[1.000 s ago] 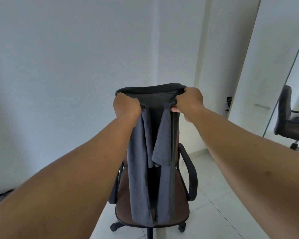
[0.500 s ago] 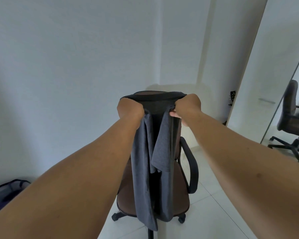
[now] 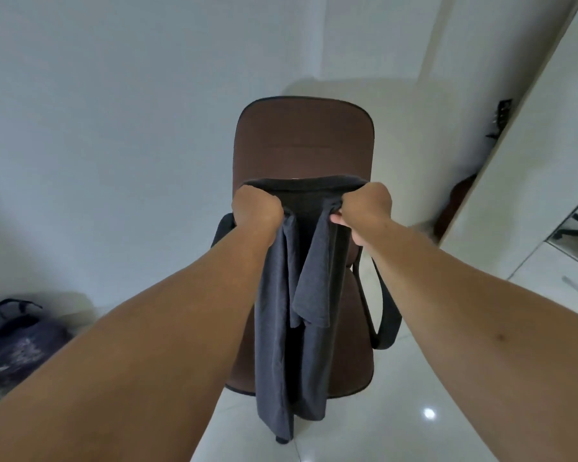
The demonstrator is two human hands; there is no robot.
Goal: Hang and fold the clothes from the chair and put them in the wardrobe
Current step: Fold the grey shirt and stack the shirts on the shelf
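Shirt (image 3: 289, 328) hung in the air before the chair (image 3: 302, 145), bunched at its top in both fists: left hand (image 3: 257, 208), right hand (image 3: 364, 206). Its loose hem risked dragging on the floor (image 3: 364, 428) or snagging the armrest (image 3: 386, 318).

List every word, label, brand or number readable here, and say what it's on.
None can be read.
Grey shirt, held by the left hand and right hand: no print or tag shows.
Brown chair: no label shows.
Dark bag on the floor: pale marks, too blurred to read.
Wardrobe: plain.
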